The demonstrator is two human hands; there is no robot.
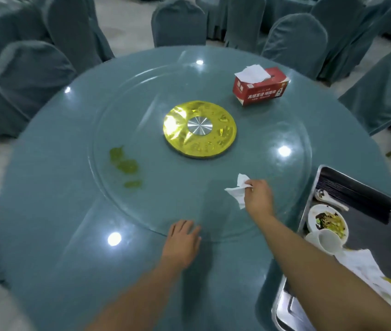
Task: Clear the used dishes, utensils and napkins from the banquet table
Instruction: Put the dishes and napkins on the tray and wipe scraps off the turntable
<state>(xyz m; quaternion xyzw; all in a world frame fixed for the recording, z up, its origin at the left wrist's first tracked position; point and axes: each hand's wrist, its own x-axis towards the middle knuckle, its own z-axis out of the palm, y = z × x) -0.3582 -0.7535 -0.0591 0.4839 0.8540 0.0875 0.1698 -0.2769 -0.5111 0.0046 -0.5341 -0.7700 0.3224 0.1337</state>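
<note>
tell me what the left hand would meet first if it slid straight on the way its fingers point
Probably the rim of the glass turntable, just ahead of the left hand; depth is hard to judge, and the fingers may already touch it.

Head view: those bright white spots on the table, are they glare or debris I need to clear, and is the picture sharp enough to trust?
Head view: the white spots are ceiling-light glare on the glass turntable and table, not debris; the green smear is real. Wide-angle bending curves the table edge and chairs; overall soft, dim at the borders. The right hand pinching the napkin is readable; the left hand rests flat.
</note>
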